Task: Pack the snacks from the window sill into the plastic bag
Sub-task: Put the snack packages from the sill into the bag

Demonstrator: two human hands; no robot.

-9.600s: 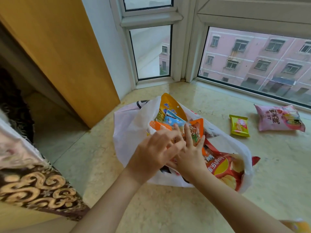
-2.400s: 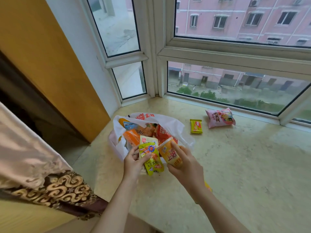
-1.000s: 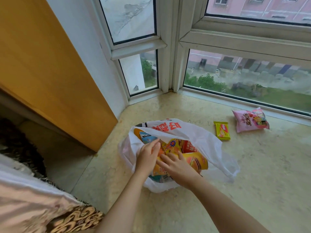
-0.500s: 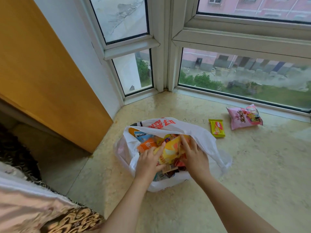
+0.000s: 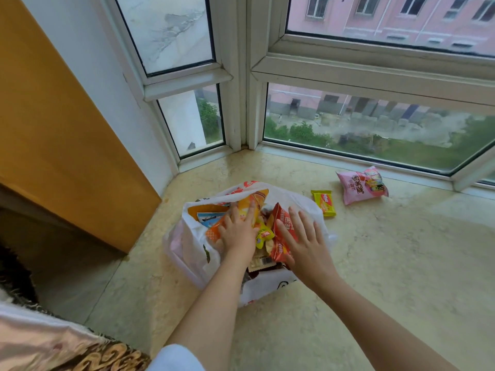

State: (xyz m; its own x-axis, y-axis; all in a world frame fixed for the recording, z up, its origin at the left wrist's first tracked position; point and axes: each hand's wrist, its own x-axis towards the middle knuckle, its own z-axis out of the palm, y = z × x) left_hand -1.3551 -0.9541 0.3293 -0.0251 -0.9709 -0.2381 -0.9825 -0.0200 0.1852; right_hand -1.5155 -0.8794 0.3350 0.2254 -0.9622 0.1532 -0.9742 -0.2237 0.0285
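A white plastic bag (image 5: 191,247) lies open on the marble window sill (image 5: 388,263), stuffed with several snack packets. My left hand (image 5: 238,234) presses flat on the orange and yellow packets inside it, fingers straight. My right hand (image 5: 305,245) hovers over the bag's right side with fingers spread, by a red chips packet (image 5: 282,223). A small yellow-green snack bar (image 5: 323,202) lies on the sill just right of the bag. Further right, near the window frame, sits a pink snack packet (image 5: 361,184).
An orange wooden panel (image 5: 61,124) stands to the left of the sill. White window frames (image 5: 241,76) close off the back. A patterned fabric (image 5: 67,349) fills the lower left corner.
My right hand has let go of the yellow packet and come out of the bag, fingers now spread. My left hand has flattened onto the packets. The yellow packet now lies in the bag.
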